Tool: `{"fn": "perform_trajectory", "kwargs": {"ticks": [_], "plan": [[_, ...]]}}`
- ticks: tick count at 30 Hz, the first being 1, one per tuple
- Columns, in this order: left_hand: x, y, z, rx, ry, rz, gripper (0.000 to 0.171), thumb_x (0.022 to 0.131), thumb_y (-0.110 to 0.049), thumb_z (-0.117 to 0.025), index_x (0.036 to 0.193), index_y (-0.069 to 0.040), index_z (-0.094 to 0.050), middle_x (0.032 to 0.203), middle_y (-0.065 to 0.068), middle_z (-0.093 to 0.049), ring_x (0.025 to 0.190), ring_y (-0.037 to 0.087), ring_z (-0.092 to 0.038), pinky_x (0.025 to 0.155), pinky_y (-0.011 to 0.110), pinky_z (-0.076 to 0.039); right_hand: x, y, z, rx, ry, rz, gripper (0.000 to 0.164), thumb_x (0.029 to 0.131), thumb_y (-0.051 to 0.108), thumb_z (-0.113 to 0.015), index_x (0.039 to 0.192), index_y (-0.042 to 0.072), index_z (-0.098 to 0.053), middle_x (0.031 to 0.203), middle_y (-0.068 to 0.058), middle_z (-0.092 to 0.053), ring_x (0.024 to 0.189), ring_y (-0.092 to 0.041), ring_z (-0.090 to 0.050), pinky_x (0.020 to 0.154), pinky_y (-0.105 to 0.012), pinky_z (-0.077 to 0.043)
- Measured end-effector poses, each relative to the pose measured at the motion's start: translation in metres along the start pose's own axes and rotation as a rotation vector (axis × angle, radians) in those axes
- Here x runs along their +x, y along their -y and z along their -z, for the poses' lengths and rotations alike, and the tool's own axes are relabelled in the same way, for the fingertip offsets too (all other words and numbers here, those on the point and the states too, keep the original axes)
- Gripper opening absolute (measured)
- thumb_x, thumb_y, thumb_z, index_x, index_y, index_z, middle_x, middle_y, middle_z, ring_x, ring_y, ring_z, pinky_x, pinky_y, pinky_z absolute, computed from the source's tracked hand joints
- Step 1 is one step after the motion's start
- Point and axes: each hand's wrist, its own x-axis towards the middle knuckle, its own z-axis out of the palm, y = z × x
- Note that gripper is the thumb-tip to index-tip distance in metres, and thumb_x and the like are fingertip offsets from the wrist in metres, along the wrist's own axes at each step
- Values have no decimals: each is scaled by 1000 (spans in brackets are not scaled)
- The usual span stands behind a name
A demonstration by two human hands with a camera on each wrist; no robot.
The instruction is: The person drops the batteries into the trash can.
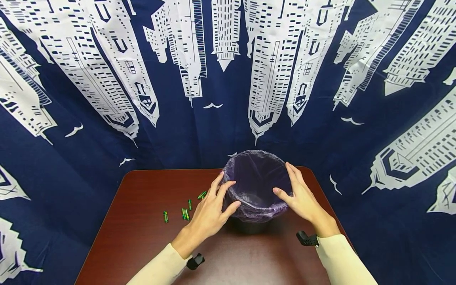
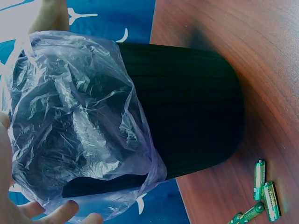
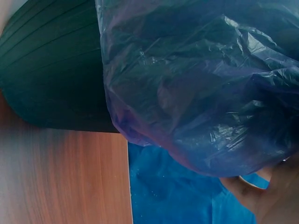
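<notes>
A dark trash can (image 2: 187,107) stands upright on the table, lined with a thin purple plastic bag (image 1: 261,213). The bag is folded over the rim and hangs down the outside, loose and wrinkled in both wrist views. At the left side of the rim is my left hand (image 1: 210,211), its fingers spread and fairly straight, touching or very near the bag. My right hand (image 1: 303,198) lies along the right side of the rim, with extended fingers at the edge and the thumb over the opening. The right fingertips are partly hidden in the right wrist view.
Several green batteries (image 1: 165,216) lie scattered on the brown table (image 1: 142,194), left of the can. Behind the table hangs a dark blue curtain (image 1: 178,138) with white building prints. The can stands near the table's back edge.
</notes>
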Motion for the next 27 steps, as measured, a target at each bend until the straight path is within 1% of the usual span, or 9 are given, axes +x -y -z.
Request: {"fn": "perform_trajectory", "kwargs": {"ticks": [3, 7, 10, 13, 15, 20, 21, 24, 27], "plan": [[-1, 1, -1, -10, 9, -6, 74, 114, -60, -68, 179, -33, -45, 194, 7, -26, 152, 29, -69, 97, 54, -71, -1, -2, 0, 1, -3, -6, 107, 107, 48, -77, 186, 5, -19, 192, -24, -22, 173, -56, -36, 135, -82, -34], [-5, 3, -3, -31, 31, -10, 77, 115, -61, -66, 183, -42, -36, 195, 5, -24, 157, 27, -66, 100, 55, -71, -5, -6, 1, 2, -2, -8, 107, 107, 46, -78, 186, 5, -19, 192, -24, -22, 172, -57, -35, 134, -84, -34], [-7, 4, -3, -45, 31, -15, 77, 115, -60, -65, 183, -45, -32, 195, 4, -25, 158, 27, -65, 99, 54, -71, -7, -7, 0, 8, -3, -7, 107, 107, 47, -77, 187, 6, -18, 192, -23, -22, 173, -57, -35, 133, -85, -34], [-9, 5, 0, -52, 14, -25, 77, 115, -59, -67, 183, -47, -33, 194, 3, -26, 156, 26, -66, 95, 52, -71, -6, -7, -2, 16, -6, -4, 107, 107, 47, -77, 188, 9, -17, 193, -22, -21, 173, -57, -34, 133, -85, -33], [-9, 7, 2, -57, -1, -37, 77, 115, -57, -68, 183, -45, -34, 194, 3, -26, 155, 26, -67, 95, 53, -71, -5, -7, -3, 24, -11, -1, 107, 107, 47, -77, 188, 11, -17, 193, -22, -21, 173, -56, -34, 134, -85, -32], [-14, 16, 9, -85, -49, -67, 78, 114, -50, -72, 183, -33, -38, 192, 5, -32, 157, 34, -66, 111, 60, -67, -2, -4, -3, 32, -19, 5, 105, 108, 45, -76, 188, 10, -17, 193, -23, -22, 173, -57, -34, 134, -85, -31], [-15, 20, 10, -93, -58, -67, 78, 114, -49, -72, 183, -31, -38, 191, 6, -33, 157, 35, -66, 112, 61, -66, -2, -4, -3, 30, -20, 5, 105, 108, 45, -76, 187, 9, -17, 192, -23, -22, 173, -57, -34, 134, -85, -31], [-22, 34, 15, -106, -76, -41, 77, 115, -46, -72, 182, -29, -38, 189, 6, -38, 155, 35, -68, 107, 59, -68, -1, -2, -2, 30, -17, 5, 105, 108, 45, -76, 187, 8, -17, 192, -24, -22, 173, -57, -34, 134, -85, -31], [-31, 52, 21, -103, -84, 7, 77, 115, -45, -72, 182, -29, -38, 185, 8, -45, 153, 36, -68, 107, 60, -67, 0, -2, -3, 34, -16, 10, 104, 109, 44, -75, 187, 7, -17, 192, -23, -22, 173, -57, -34, 134, -84, -32]]}}
